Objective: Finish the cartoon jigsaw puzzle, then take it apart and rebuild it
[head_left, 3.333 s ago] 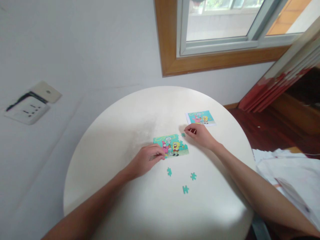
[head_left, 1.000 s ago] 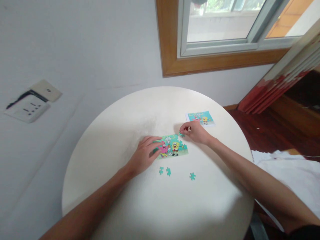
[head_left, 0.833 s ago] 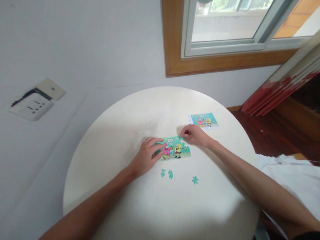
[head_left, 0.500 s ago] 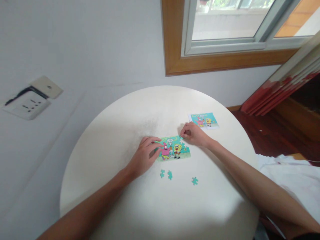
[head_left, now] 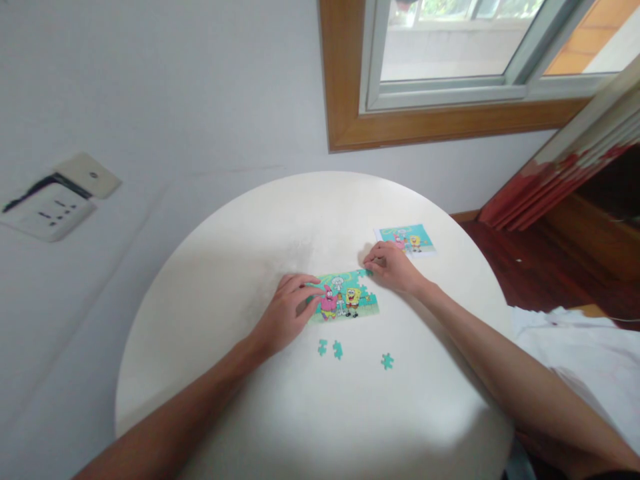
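A jigsaw puzzle (head_left: 345,300) with cartoon figures lies mostly assembled on the white round table, with a jagged gap at its upper right. My left hand (head_left: 293,307) rests over its left edge, fingers spread and touching the picture. At the upper right corner, my right hand (head_left: 393,267) pinches a small teal puzzle piece (head_left: 369,272), partly hidden by the fingertips. Three loose teal pieces lie nearer to me: a left one (head_left: 323,347), a middle one (head_left: 338,350) and a right one (head_left: 387,361).
A printed reference picture (head_left: 423,239) lies beyond my right hand, partly covered by it. The table (head_left: 225,267) stands against a white wall, below a wood-framed window (head_left: 450,127). White cloth (head_left: 575,347) is at the right, past the table edge.
My right hand has moved slightly right along the puzzle's top edge, the piece now at the upper right corner. My left hand stays on the puzzle. The view has shifted a little.
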`<state>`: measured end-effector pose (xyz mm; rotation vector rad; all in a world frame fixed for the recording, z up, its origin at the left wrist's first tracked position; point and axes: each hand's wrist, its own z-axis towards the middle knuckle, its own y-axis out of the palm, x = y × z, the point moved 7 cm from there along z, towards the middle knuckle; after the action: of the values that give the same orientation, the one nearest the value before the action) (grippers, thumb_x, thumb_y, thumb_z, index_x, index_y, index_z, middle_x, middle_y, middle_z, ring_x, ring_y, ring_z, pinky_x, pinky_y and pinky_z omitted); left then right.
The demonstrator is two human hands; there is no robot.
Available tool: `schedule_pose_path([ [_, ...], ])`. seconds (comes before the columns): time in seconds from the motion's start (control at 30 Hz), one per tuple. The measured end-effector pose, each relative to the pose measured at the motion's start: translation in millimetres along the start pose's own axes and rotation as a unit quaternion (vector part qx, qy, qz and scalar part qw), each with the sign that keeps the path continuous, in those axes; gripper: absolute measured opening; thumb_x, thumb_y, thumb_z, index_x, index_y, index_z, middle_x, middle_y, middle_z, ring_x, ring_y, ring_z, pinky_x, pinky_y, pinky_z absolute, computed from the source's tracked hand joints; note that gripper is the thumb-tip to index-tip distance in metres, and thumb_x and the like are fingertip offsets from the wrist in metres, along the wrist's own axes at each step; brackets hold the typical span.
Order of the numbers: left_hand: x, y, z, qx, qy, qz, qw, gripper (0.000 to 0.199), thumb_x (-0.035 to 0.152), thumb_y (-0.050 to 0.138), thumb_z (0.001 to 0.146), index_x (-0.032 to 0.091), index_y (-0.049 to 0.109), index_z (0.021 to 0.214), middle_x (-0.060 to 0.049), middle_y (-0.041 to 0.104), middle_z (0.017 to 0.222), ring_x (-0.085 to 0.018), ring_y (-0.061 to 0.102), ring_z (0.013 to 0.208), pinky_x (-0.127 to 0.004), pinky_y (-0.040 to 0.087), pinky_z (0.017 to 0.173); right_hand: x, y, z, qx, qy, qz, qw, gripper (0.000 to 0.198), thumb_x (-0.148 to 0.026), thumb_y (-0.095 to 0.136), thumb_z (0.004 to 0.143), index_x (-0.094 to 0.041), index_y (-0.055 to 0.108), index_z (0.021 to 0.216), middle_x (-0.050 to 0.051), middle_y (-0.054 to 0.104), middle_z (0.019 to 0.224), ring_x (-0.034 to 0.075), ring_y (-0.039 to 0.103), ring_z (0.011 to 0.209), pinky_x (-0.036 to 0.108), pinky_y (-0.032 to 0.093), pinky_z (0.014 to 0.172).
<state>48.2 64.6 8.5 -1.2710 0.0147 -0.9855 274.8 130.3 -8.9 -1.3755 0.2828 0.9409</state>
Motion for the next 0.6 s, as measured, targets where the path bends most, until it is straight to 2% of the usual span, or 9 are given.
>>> schedule_pose_path([
  [0.1, -1.1, 0.8, -0.2, -0.002, -0.006, -0.001, 1.000, 0.015, 0.019, 0.056, 0.093, 0.019, 0.070, 0.099, -0.006, 0.063, 0.111, -0.021, 0.052, 0.108, -0.039, 0.041, 0.098, -7.3, 2.9, -3.0, -0.023, -0.013, -0.024, 0.999, 0.010, -0.027, 0.067, 0.082, -0.019, 0.072, 0.083, 0.007, 0.065, 0.091, 0.022, 0.057, 0.089, 0.037, 0.042, 0.085],
  [0.23, -3.2, 2.0, -1.5, -0.006, -0.014, -0.007, 1.000, 0.016, 0.020, 0.056, 0.093, 0.021, 0.071, 0.100, -0.006, 0.063, 0.113, -0.021, 0.053, 0.108, -0.039, 0.041, 0.099, -16.3, 8.8, -5.5, -0.045, -0.027, -0.046, 0.998, 0.006, -0.023, 0.070, 0.078, -0.020, 0.071, 0.083, 0.006, 0.064, 0.091, 0.022, 0.055, 0.092, 0.037, 0.040, 0.087],
  [0.43, 1.4, -1.8, -0.1, -0.006, -0.008, -0.028, 1.000, 0.015, 0.021, 0.057, 0.093, 0.019, 0.071, 0.098, -0.006, 0.064, 0.105, -0.020, 0.054, 0.102, -0.037, 0.043, 0.094, -22.5, 0.9, -5.2, -0.062, -0.013, 0.025, 0.998, 0.005, -0.022, 0.067, 0.079, -0.019, 0.066, 0.075, 0.005, 0.066, 0.086, 0.019, 0.057, 0.087, 0.035, 0.040, 0.084],
  [0.5, 7.1, -0.3, -0.9, -0.040, 0.012, -0.046, 0.998, 0.014, 0.023, 0.059, 0.093, 0.020, 0.071, 0.099, -0.006, 0.064, 0.100, -0.019, 0.054, 0.098, -0.035, 0.043, 0.091, -30.2, -3.8, -10.8, -0.080, 0.007, 0.075, 0.994, 0.007, -0.023, 0.066, 0.080, -0.018, 0.065, 0.075, 0.003, 0.067, 0.079, 0.016, 0.056, 0.078, 0.031, 0.041, 0.075],
  [0.6, 17.8, 7.8, -6.5, -0.127, 0.051, -0.063, 0.989, 0.014, 0.025, 0.064, 0.090, 0.023, 0.072, 0.102, -0.005, 0.063, 0.100, -0.019, 0.053, 0.097, -0.032, 0.043, 0.089, -51.1, 1.4, -33.4, -0.134, 0.035, 0.137, 0.981, 0.010, -0.023, 0.064, 0.082, -0.018, 0.066, 0.075, 0.000, 0.065, 0.070, 0.012, 0.053, 0.064, 0.027, 0.040, 0.063],
])
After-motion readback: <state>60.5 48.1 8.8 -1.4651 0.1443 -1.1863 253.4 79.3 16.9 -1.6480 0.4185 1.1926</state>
